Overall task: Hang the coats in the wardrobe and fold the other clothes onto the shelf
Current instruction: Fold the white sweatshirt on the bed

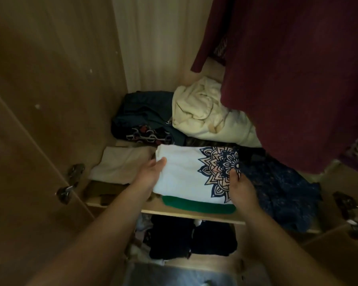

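Observation:
A folded white shirt [184,176] with a navy mandala print lies on the wardrobe shelf [194,214], on top of a green garment [198,206]. My left hand [151,174] grips the shirt's left edge, thumb on top. At the right edge my right hand [241,187] holds it over the print. A dark red coat [298,79] hangs above the shelf at the upper right.
A beige folded cloth [120,165] lies left of the shirt, a dark blue patterned garment [281,193] to its right. Behind are a dark teal pile [145,116] and a cream bundle [205,114]. Black clothes [190,238] fill the shelf below. The open door [29,120] stands left.

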`<state>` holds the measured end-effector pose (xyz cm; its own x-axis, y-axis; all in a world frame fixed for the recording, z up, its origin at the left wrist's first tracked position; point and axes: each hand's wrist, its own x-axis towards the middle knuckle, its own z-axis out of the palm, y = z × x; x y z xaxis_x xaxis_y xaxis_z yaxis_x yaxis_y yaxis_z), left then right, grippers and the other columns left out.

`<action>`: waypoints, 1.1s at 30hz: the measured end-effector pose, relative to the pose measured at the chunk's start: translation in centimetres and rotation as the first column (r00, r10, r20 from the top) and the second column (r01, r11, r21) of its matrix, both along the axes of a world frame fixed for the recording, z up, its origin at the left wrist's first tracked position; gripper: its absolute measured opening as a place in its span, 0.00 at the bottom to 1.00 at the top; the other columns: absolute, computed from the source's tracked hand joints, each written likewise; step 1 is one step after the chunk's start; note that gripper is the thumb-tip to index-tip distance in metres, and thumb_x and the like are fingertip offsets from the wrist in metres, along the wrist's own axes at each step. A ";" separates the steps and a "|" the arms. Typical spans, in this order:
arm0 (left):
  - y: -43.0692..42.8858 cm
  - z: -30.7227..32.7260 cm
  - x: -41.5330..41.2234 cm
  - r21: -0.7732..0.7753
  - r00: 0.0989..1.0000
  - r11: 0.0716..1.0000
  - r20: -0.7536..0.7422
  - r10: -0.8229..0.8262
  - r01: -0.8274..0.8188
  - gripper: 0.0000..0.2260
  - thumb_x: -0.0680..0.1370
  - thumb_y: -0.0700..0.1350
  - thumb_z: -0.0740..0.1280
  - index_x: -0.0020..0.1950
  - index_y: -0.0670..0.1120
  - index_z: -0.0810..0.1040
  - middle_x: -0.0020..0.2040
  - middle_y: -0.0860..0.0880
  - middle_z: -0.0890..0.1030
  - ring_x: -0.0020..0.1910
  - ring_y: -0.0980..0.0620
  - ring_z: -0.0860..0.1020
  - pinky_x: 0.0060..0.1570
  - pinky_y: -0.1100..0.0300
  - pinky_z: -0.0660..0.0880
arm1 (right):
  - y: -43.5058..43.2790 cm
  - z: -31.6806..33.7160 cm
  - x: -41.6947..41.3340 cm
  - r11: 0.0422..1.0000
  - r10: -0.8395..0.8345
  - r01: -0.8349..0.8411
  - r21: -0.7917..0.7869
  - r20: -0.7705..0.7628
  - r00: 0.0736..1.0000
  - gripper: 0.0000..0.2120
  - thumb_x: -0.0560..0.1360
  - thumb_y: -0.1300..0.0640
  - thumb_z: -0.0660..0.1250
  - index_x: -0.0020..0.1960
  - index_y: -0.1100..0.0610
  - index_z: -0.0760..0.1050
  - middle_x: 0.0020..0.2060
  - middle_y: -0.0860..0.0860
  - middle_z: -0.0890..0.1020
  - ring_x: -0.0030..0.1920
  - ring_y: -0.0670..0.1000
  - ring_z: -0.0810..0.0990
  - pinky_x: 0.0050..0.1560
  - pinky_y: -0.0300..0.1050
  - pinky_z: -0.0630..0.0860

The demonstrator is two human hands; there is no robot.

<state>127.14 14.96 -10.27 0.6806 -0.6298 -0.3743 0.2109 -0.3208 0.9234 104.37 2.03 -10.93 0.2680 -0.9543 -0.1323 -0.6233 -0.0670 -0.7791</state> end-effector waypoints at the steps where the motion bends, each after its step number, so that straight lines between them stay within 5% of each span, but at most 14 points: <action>1: -0.5 -0.7 0.4 0.058 0.999 0.998 0.027 -0.022 0.020 0.20 0.80 0.57 0.65 0.66 0.46 0.77 0.58 0.44 0.81 0.52 0.45 0.80 0.54 0.51 0.77 | -0.6 -0.8 0.4 1.000 0.007 -0.006 0.005 -0.085 0.996 0.26 0.83 0.42 0.50 0.60 0.62 0.76 0.58 0.62 0.80 0.58 0.62 0.78 0.57 0.50 0.72; 7: -1.5 -4.2 0.9 0.270 0.944 0.962 0.303 -0.130 0.046 0.21 0.81 0.57 0.63 0.62 0.41 0.78 0.54 0.44 0.81 0.49 0.46 0.77 0.50 0.55 0.73 | -2.5 -5.4 0.9 0.999 -0.013 -0.004 -0.050 -0.344 0.939 0.33 0.81 0.39 0.47 0.45 0.64 0.79 0.45 0.62 0.84 0.46 0.59 0.81 0.53 0.53 0.78; 10: -1.1 -3.5 0.2 0.262 0.893 0.965 0.428 -0.136 0.021 0.23 0.81 0.59 0.61 0.67 0.42 0.73 0.57 0.45 0.79 0.54 0.45 0.77 0.51 0.57 0.71 | -2.5 -3.7 0.4 0.997 -0.044 0.017 -0.074 -0.382 0.923 0.29 0.80 0.38 0.53 0.57 0.65 0.73 0.54 0.64 0.81 0.54 0.62 0.79 0.57 0.52 0.75; 12: -0.5 -2.7 -0.6 0.241 0.833 0.971 0.535 -0.143 0.012 0.24 0.80 0.58 0.62 0.71 0.45 0.68 0.61 0.44 0.77 0.59 0.45 0.77 0.56 0.55 0.73 | -2.3 -2.1 0.1 0.971 -0.041 -0.061 -0.229 -0.417 0.908 0.27 0.80 0.40 0.56 0.64 0.63 0.68 0.59 0.62 0.77 0.59 0.62 0.76 0.58 0.54 0.73; 15: -0.6 -1.4 -2.8 0.301 0.452 0.953 0.853 -0.260 -0.021 0.28 0.79 0.57 0.61 0.76 0.48 0.61 0.73 0.44 0.67 0.72 0.43 0.67 0.70 0.48 0.66 | -1.4 -0.5 0.7 0.778 0.091 -0.255 -0.574 -0.298 0.950 0.21 0.79 0.49 0.57 0.68 0.59 0.70 0.62 0.58 0.75 0.62 0.59 0.73 0.62 0.54 0.73; 16: -1.1 -1.3 -3.5 0.343 0.319 0.939 0.889 -0.327 0.005 0.29 0.79 0.58 0.58 0.78 0.49 0.58 0.77 0.44 0.62 0.76 0.43 0.59 0.74 0.45 0.60 | -1.3 -0.5 1.4 0.708 0.177 -0.340 -0.619 -0.310 0.934 0.22 0.79 0.51 0.57 0.69 0.59 0.70 0.65 0.58 0.74 0.66 0.59 0.71 0.66 0.55 0.71; 18: -2.2 -1.6 -4.5 0.468 0.199 0.877 0.854 -0.481 0.110 0.31 0.79 0.61 0.49 0.81 0.52 0.52 0.81 0.45 0.51 0.80 0.44 0.46 0.78 0.43 0.47 | -1.4 -1.5 2.5 0.629 0.266 -0.502 -0.594 -0.442 0.857 0.25 0.79 0.50 0.56 0.74 0.59 0.66 0.73 0.57 0.69 0.73 0.59 0.65 0.73 0.56 0.63; 20: -2.8 -3.3 -4.8 0.563 0.167 0.812 0.795 -0.583 0.153 0.33 0.78 0.65 0.43 0.81 0.54 0.50 0.82 0.45 0.48 0.81 0.45 0.44 0.77 0.45 0.40 | -1.4 -3.0 3.1 0.653 0.272 -0.576 -0.492 -0.557 0.785 0.29 0.80 0.45 0.51 0.78 0.57 0.61 0.76 0.56 0.63 0.76 0.58 0.61 0.76 0.56 0.56; 24: -3.7 -5.6 -4.4 0.604 0.140 0.783 0.771 -0.621 0.150 0.30 0.79 0.64 0.51 0.79 0.53 0.62 0.79 0.44 0.61 0.79 0.43 0.57 0.74 0.45 0.48 | -1.8 -5.2 3.0 0.767 0.282 -0.551 -0.328 -0.600 0.749 0.35 0.77 0.39 0.40 0.80 0.54 0.49 0.79 0.53 0.53 0.79 0.54 0.52 0.77 0.47 0.41; 33: -4.4 -5.1 -3.6 0.668 0.158 0.714 0.698 -0.699 0.207 0.30 0.81 0.64 0.46 0.81 0.56 0.44 0.82 0.48 0.43 0.80 0.47 0.40 0.77 0.46 0.39 | -1.9 -4.7 3.1 0.812 0.331 -0.518 -0.268 -0.520 0.787 0.37 0.76 0.37 0.40 0.79 0.55 0.56 0.78 0.53 0.59 0.78 0.54 0.55 0.78 0.48 0.48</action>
<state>123.51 10.52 -15.34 0.3382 -0.9401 -0.0423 -0.9247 -0.3403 0.1707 107.47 0.11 -15.59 0.6612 -0.7501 0.0087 -0.7163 -0.6348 -0.2897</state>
